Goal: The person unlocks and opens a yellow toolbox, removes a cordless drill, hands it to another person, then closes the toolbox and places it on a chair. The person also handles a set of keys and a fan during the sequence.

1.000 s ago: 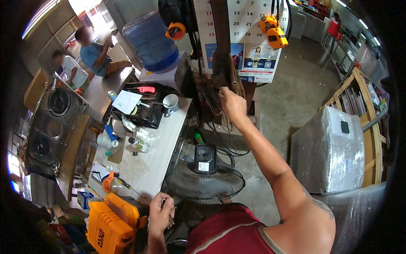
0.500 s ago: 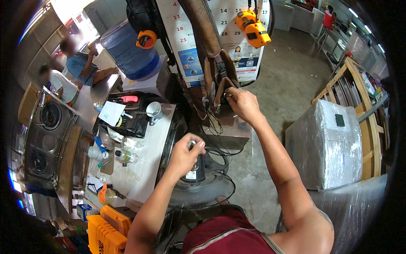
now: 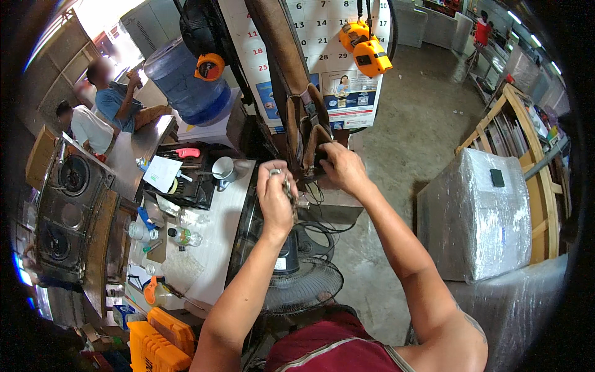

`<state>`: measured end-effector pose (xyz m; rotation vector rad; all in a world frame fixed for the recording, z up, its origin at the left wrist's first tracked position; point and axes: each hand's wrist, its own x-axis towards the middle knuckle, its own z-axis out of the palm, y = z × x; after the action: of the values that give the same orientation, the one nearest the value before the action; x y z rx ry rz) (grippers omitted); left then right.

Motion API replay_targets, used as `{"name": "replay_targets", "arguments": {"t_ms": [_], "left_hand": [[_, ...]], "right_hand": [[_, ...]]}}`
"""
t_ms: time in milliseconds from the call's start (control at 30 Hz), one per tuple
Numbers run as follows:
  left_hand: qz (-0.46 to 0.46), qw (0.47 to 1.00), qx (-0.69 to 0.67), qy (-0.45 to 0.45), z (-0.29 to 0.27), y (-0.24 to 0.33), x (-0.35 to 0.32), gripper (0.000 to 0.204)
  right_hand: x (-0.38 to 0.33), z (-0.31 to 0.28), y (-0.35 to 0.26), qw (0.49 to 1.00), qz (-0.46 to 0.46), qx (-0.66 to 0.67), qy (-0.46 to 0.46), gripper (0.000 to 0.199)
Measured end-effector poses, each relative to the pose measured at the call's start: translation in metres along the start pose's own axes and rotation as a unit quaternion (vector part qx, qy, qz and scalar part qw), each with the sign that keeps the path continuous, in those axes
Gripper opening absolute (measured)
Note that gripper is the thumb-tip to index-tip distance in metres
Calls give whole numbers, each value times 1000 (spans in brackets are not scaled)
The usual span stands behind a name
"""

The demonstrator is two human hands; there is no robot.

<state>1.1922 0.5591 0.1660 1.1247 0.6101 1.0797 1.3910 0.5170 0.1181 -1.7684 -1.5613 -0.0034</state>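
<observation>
My left hand [image 3: 276, 197] is raised in front of a brown leather tool pouch [image 3: 302, 124] that hangs on a post. It grips a small metal tool [image 3: 286, 183], held upright. My right hand [image 3: 342, 166] grasps the lower edge of the pouch, where something dark shows under the fingers. The two hands are a short way apart, both at the bottom of the pouch. Black cables [image 3: 313, 230] hang below them.
A white workbench [image 3: 204, 248] on the left holds a white mug [image 3: 224, 168], a paper sheet, bottles and a black tray. An electric fan [image 3: 300, 282] stands below. Yellow tape measures [image 3: 367, 49] hang above. Two people [image 3: 102, 108] sit far left. A wrapped box [image 3: 474, 217] stands right.
My left hand rose from near the orange case at the bottom, up past the fan to the pouch, with the metal tool in it. My right hand stayed at the pouch.
</observation>
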Motion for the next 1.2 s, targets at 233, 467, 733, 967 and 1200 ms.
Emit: {"name": "replay_targets", "arguments": {"t_ms": [233,467,733,967,1200], "left_hand": [[329,941,79,4,72,-10,63,13],[463,675,553,-157,-16,-60,46,27],[332,773,530,-111,1,-38,54,25],[384,666,588,-252,-13,-32,54,16],[82,876,473,-35,-20,-37,37,34]], "right_hand": [[-13,19,-26,979,70,182,60,43],[-20,16,-29,965,139,205,81,37],[-17,23,-36,973,112,186,77,39],[-24,11,-36,965,131,216,69,29],[-24,12,-26,984,49,138,102,21]]}}
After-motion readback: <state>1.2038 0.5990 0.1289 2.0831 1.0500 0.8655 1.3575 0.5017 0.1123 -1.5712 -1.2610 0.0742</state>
